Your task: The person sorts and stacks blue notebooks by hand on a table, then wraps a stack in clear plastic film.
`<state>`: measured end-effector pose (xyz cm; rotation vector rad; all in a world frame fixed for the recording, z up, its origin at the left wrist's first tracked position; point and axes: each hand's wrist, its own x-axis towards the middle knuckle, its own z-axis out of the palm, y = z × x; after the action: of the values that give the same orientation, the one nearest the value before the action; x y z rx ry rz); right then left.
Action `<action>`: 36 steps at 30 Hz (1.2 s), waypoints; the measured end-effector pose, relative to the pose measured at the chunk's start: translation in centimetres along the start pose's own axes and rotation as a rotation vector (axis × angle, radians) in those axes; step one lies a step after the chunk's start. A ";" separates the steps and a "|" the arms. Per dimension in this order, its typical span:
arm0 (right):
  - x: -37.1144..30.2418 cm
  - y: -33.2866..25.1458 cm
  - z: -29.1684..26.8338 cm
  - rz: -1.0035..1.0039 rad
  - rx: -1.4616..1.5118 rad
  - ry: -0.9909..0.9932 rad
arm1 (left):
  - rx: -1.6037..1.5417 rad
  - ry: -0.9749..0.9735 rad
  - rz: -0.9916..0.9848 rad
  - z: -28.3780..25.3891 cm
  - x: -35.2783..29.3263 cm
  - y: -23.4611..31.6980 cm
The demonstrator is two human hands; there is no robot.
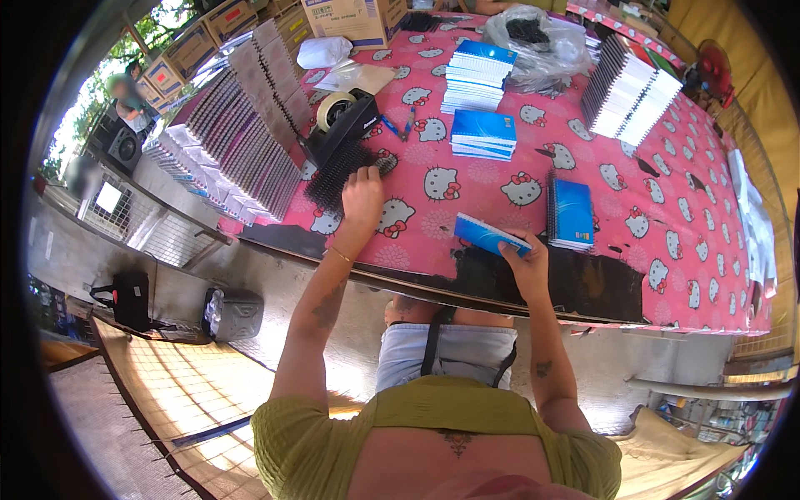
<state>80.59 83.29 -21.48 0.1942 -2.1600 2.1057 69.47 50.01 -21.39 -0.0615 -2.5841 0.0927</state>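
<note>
My right hand (528, 262) grips a thin blue-covered notebook (482, 234) by its right end, thumb on top, tilted just above the table's front edge. My left hand (363, 197) reaches onto a pile of black binding coils (327, 188), its fingers bent and closed at the pile's right side; the fingertips are partly hidden. Right of the held notebook lies a small stack of blue notebooks (573, 213) with black spiral binding along its left side. Farther back are a short stack of blue notebooks (483, 132) and a taller one (477, 77).
A black tape dispenser (350, 121) stands behind the coils, with pens (400, 125) beside it. Tall stacks of spiral-bound notebooks (237, 142) rise at the left, and white-paged stacks (631, 93) at the back right. A clear plastic bag (542, 62) and cardboard boxes (354, 23) sit behind.
</note>
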 end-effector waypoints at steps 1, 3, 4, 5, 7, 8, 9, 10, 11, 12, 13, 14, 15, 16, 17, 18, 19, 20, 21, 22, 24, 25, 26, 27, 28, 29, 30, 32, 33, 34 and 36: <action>0.0 0.4 -0.2 -0.002 -0.051 0.016 | -0.053 0.024 -0.014 -0.1 -0.1 0.8; 0.1 0.1 0.5 -0.011 0.043 -0.024 | 0.021 0.087 0.058 -0.2 -0.8 0.5; 0.1 0.0 0.8 -0.016 0.091 -0.044 | 0.023 0.077 0.065 0.1 -0.8 -0.2; 0.1 -0.1 0.7 -0.025 0.079 -0.054 | 0.020 0.070 0.072 -0.2 -0.7 -0.2; 0.0 -0.2 0.5 -0.044 0.056 -0.079 | -0.093 0.175 0.010 -0.7 -0.9 0.3; 0.1 -0.4 0.3 -0.037 0.044 -0.082 | -0.152 0.230 -0.018 -1.6 -0.6 1.0; 0.0 -0.5 0.0 -0.024 0.028 -0.081 | -0.236 0.272 0.010 -2.4 -0.5 1.8; -0.1 -0.6 -0.1 -0.010 0.012 -0.081 | -0.319 0.314 0.037 -3.2 -0.4 2.6; -0.1 -0.5 0.0 -0.008 0.008 -0.087 | -0.395 0.355 0.063 -4.4 -0.4 3.3; -0.1 -0.2 0.0 0.001 0.003 -0.087 | -0.530 0.236 0.104 -5.9 -0.8 4.2; -0.1 0.1 -0.1 0.009 -0.005 -0.086 | -0.665 0.115 0.144 -7.6 -1.6 5.3; -0.2 0.2 -0.1 -0.012 -0.008 -0.088 | -0.795 0.000 0.177 -8.6 -2.5 6.1; -0.1 0.3 0.0 -0.034 -0.014 -0.092 | -0.902 0.010 0.146 -8.9 -3.6 6.9; -0.1 0.4 0.0 -0.056 -0.020 -0.095 | -1.009 0.021 0.114 -9.0 -4.5 7.6; -0.1 0.4 0.1 -0.048 -0.017 -0.099 | -1.110 0.032 0.081 -9.2 -5.0 7.8; 0.0 0.4 0.1 -0.039 -0.013 -0.102 | -1.106 0.016 0.091 -9.4 -5.1 7.8; 0.0 0.4 0.2 -0.030 -0.010 -0.104 | -1.102 -0.001 0.100 -9.5 -5.2 7.7; 0.0 0.5 0.1 -0.035 -0.019 -0.100 | -1.101 -0.015 0.109 -9.6 -5.2 7.8; 0.0 0.6 0.0 -0.039 -0.028 -0.096 | -1.116 -0.021 0.099 -9.6 -5.2 8.0; 0.0 0.7 -0.1 -0.044 -0.037 -0.091 | -1.131 -0.027 0.088 -9.6 -5.1 8.2; -0.1 0.5 -0.1 -0.012 -0.025 -0.100 | -1.162 -0.040 0.065 -9.4 -5.0 8.3; -0.1 0.4 -0.1 0.005 -0.019 -0.103 | -1.180 -0.047 0.053 -9.2 -5.0 8.3; -0.1 0.5 -0.1 -0.009 -0.020 -0.108 | -1.199 -0.054 0.045 -9.0 -4.9 8.4; 0.0 0.7 -0.2 -0.023 -0.020 -0.112 | -1.188 -0.049 0.063 -8.8 -4.7 8.3; 0.0 0.9 -0.2 -0.037 -0.020 -0.117 | -1.177 -0.044 0.081 -8.6 -4.6 8.2; 0.0 0.7 -0.2 -0.039 -0.008 -0.130 | -1.166 -0.037 0.095 -8.5 -4.4 8.0; 0.0 0.6 -0.2 -0.041 0.004 -0.144 | -1.156 -0.059 0.130 -8.3 -4.1 7.8; 0.0 0.2 -0.2 -0.040 0.018 -0.156 | -1.138 -0.104 0.200 -8.6 -3.3 7.5; -0.1 0.1 -0.2 -0.037 0.019 -0.153 | -1.130 -0.108 0.264 -8.9 -2.8 7.5; -0.1 0.0 -0.3 -0.034 0.021 -0.150 | -1.122 -0.113 0.327 -9.3 -2.4 7.4; -0.1 0.3 -0.5 -0.040 0.005 -0.168 | -1.084 -0.204 0.410 -9.7 -1.9 7.1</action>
<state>80.59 83.84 -21.80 0.4257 -2.2206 2.1433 76.35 57.47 -14.72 -0.9997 -2.4549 -1.1923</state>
